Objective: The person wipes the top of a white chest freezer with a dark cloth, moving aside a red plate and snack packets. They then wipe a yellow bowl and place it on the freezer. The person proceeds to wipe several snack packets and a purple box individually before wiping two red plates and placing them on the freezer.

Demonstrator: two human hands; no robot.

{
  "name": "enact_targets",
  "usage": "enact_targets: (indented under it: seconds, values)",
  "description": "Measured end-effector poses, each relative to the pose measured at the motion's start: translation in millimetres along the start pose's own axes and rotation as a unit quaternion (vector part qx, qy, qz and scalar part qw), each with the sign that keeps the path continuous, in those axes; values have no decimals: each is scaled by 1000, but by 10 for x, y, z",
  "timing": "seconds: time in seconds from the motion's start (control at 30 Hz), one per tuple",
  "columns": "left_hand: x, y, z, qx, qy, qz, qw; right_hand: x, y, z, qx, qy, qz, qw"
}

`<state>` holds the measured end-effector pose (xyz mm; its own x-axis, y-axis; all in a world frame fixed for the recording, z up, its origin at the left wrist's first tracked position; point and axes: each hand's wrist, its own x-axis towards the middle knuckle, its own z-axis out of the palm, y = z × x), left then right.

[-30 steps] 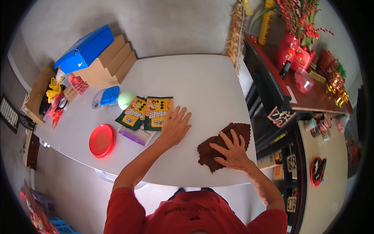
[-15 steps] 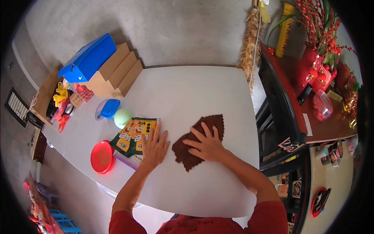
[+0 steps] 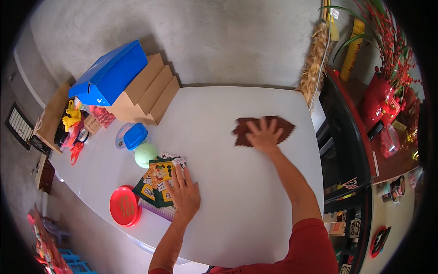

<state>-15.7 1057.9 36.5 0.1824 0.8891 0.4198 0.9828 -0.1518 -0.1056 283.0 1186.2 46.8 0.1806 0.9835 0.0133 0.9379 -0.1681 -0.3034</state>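
Under my right hand (image 3: 265, 135) lies a dark brown cloth (image 3: 285, 129) with zigzag edges, pressed flat on the white table (image 3: 237, 196). The fingers of that hand are spread over it, toward the table's far right part. My left hand (image 3: 184, 193) rests with its fingers stretched out at the right edge of some green and yellow snack packets (image 3: 160, 176), covering part of them. A purple-edged flat item (image 3: 157, 209) sticks out beneath the packets. Just left of them is a red round lid or container (image 3: 124, 206).
Behind the packets are a pale green ball-like object (image 3: 145, 155) and a blue-lidded container (image 3: 135, 136). Brown cardboard boxes (image 3: 157, 98) with a blue box (image 3: 112, 75) on top stand at the back left. A feather duster (image 3: 315, 61) hangs by the far right corner.
My right hand has slid the brown cloth away from me and to the right. My left hand stays by the packets. The view has shifted slightly.
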Motion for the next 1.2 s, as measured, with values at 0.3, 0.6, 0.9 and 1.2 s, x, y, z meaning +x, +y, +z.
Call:
enact_targets:
  seconds: [0.3,0.6,0.9,1.2]
  values:
    - [-56,196,41,-48,-15,-24,998,251,-1094,390,10,-75,-220,973]
    - [4,287,-89,-84,-72,-57,992,1377,-50,89,-6,27,41,999]
    - [28,310,-95,-94,-97,-54,989,1727,392,-156,-23,37,297,954]
    - [30,357,-105,-123,-119,-72,983,1997,-1173,519,-10,62,-10,998]
